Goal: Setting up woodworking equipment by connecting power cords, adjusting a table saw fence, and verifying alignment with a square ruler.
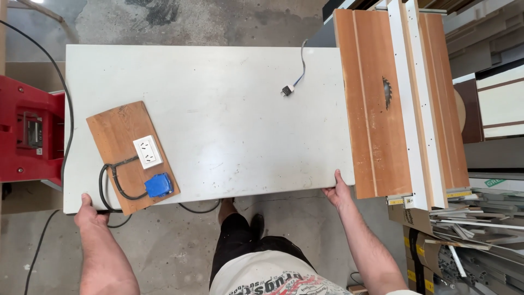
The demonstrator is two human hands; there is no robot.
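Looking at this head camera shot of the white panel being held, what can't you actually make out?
- Fingers of the left hand and right hand: curled under the white panel's near edge, head view.
- Saw blade: only a toothed sliver shows above the wooden saw table.
- Black cables: their runs pass beneath the panel.
- Red machine: cut off by the left edge.
- Small plug: too small to identify.
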